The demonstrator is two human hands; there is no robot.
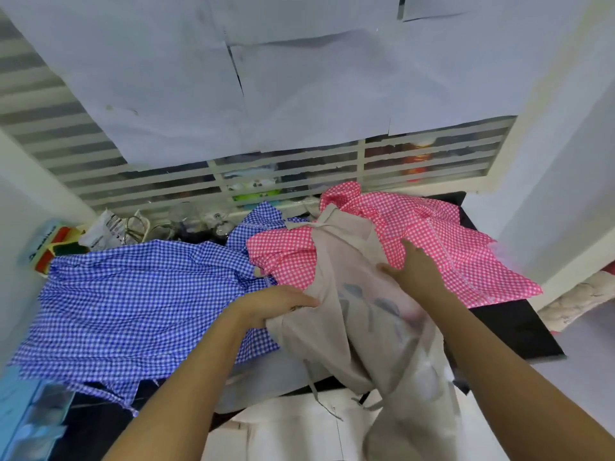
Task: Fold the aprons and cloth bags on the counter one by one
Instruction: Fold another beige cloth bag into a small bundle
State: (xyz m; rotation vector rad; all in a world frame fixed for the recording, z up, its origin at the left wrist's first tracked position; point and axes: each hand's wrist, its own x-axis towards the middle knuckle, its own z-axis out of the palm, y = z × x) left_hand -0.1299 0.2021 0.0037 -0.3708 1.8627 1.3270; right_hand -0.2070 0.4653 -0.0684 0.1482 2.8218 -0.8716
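Centrally, one beige cloth bag (359, 314) is recorded, crumpled, with a faint grey print; it is laid across the near middle of the dark counter (519, 331) and is hung over the near edge; its far end is lapped over a pink checked apron (449, 234), which is spread at the far right; a blue checked apron (133, 294) is spread at the left, touching the pink one. Left hand (276, 306): fingers are curled round the bag's left edge, thumb on top; the cloth is gripped. Right hand (414, 272): it is laid on the bag's right part, fingers stretched toward the far side, thumb spread; nothing is clasped. Beyond the counter a louvred window (299, 173) is noted, its upper part covered by white paper sheets (299, 78); glass jars (186, 217) are ranged at the far left.
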